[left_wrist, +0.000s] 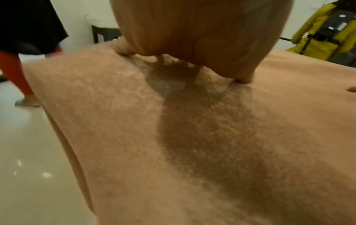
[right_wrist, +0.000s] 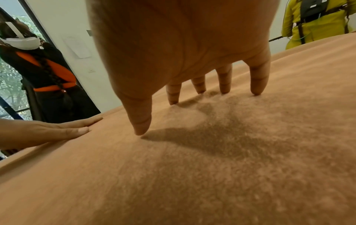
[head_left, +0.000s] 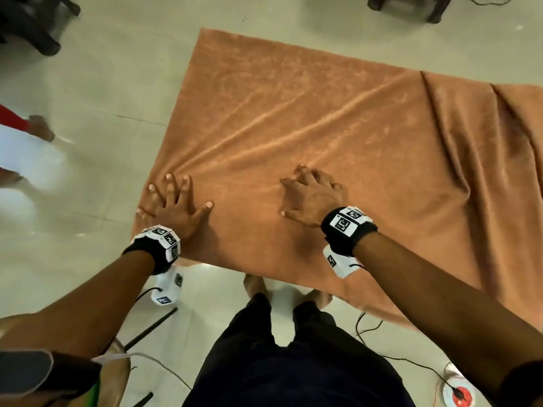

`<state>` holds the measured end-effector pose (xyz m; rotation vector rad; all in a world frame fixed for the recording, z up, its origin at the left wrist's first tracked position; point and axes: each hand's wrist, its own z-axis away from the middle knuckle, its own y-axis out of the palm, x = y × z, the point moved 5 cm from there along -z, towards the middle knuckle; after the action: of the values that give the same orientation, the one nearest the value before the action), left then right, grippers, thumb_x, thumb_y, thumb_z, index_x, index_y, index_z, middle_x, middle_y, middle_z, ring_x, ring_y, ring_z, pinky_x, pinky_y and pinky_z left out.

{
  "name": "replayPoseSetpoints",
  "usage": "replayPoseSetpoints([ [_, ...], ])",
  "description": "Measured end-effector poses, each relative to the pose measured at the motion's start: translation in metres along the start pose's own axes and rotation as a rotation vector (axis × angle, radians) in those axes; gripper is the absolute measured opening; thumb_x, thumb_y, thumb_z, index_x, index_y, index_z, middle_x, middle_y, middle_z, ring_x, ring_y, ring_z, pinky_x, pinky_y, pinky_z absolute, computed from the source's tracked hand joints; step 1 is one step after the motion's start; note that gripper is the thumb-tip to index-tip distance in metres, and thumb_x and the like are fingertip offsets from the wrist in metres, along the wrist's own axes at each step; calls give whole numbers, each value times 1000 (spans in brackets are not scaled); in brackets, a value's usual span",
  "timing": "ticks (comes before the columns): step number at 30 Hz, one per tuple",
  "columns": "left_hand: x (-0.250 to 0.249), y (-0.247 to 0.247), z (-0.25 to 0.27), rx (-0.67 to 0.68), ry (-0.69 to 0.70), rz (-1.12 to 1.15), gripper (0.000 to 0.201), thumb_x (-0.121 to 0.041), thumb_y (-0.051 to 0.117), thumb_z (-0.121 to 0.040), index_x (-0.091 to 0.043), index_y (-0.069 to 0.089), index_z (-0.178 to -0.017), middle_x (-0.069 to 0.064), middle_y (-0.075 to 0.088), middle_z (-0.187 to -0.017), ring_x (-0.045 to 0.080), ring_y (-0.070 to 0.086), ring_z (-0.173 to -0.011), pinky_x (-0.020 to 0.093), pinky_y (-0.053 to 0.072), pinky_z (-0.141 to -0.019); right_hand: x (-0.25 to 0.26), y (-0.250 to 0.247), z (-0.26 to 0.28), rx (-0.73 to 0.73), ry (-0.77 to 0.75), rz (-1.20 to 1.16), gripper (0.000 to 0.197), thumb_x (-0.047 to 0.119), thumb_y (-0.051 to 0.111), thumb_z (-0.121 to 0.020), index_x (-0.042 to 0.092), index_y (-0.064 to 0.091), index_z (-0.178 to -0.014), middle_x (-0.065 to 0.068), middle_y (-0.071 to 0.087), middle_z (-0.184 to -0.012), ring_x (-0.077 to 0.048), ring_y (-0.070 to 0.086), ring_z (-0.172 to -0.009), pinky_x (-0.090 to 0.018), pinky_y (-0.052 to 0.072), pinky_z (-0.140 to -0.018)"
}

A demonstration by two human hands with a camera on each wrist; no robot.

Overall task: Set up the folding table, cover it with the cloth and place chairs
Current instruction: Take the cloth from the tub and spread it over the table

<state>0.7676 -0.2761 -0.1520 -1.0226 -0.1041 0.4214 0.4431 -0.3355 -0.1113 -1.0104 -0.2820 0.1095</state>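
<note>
Across the whole surface lies the tan, fuzzy fleece cloth (head_left: 308,136), draped flat over the top with deep folds gathered toward the far right corner and spilling off the right edge. The cloth's long axis runs left to right before the person. Both hands sit on it along the near edge: the left hand (head_left: 173,205) lies flat with fingers spread at the near left corner, while the right hand (head_left: 311,198) is arched near the middle of the near edge, holding nothing, only its fingertips (right_wrist: 256,92) pressing the pile. The wrinkles fan out away from the hands toward the far right, so the right hand is the nearer one to the bunched folds, and smoothing likely has to travel that way. The head view alone shows those folds and dark chair legs (head_left: 35,30) on the floor beyond the far left corner. The right wrist view alone shows the palm lifted clear of the cloth.
</note>
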Motion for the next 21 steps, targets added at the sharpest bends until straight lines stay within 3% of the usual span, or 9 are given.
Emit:
replayPoseSetpoints([
  [3, 26, -12, -10, 41, 49, -47, 93, -92, 24, -75, -49, -9, -151, -11, -22, -163, 33, -13, -151, 73, 2, -111, 26, -4, -11, 22, 15, 2, 80, 77, 56, -76, 56, 25, -147, 5, 9, -166, -36, 14, -149, -66, 24, -110],
  [5, 27, -21, -16, 0, 127, -85, 94, -86, 32, -79, -42, -3, -154, -6, -15, -165, 31, -11, -151, 71, 3, -112, 34, -14, -16, 2, 47, -13, 74, 76, 55, -78, 55, 31, -145, 5, 18, -163, -36, 22, -146, -62, 27, -109],
  [8, 10, -38, -24, -71, 274, -88, 95, -76, 47, -82, -31, 8, -156, 0, -3, -166, 30, -5, -152, 69, 10, -114, 32, -30, -23, -47, 70, -32, 69, 71, 56, -83, 50, 37, -146, 3, 28, -159, -33, 30, -142, -57, 31, -107],
  [10, -7, -50, -37, -75, 358, -90, 98, -79, 46, -76, -31, 13, -155, -1, 3, -166, 29, -2, -152, 65, 13, -116, 27, -41, -35, -77, 44, -22, 70, 66, 55, -86, 45, 33, -149, 2, 26, -161, -33, 30, -143, -57, 33, -107],
  [13, -39, -63, -68, -53, 406, -138, 100, -85, 38, -71, -33, 17, -154, -3, 7, -165, 27, -2, -152, 61, 13, -118, 15, -57, -63, -69, 28, -19, 74, 61, 57, -87, 38, 31, -152, 3, 21, -164, -32, 26, -147, -58, 32, -110],
  [21, -136, -123, -166, -99, 439, -164, 91, -72, 52, -83, -34, 13, -156, -2, 2, -166, 29, -4, -152, 63, 9, -118, -5, -114, -180, -22, -5, -46, 80, 77, 49, -83, 50, 20, -152, 3, 5, -169, -35, 7, -153, -66, 14, -115],
])
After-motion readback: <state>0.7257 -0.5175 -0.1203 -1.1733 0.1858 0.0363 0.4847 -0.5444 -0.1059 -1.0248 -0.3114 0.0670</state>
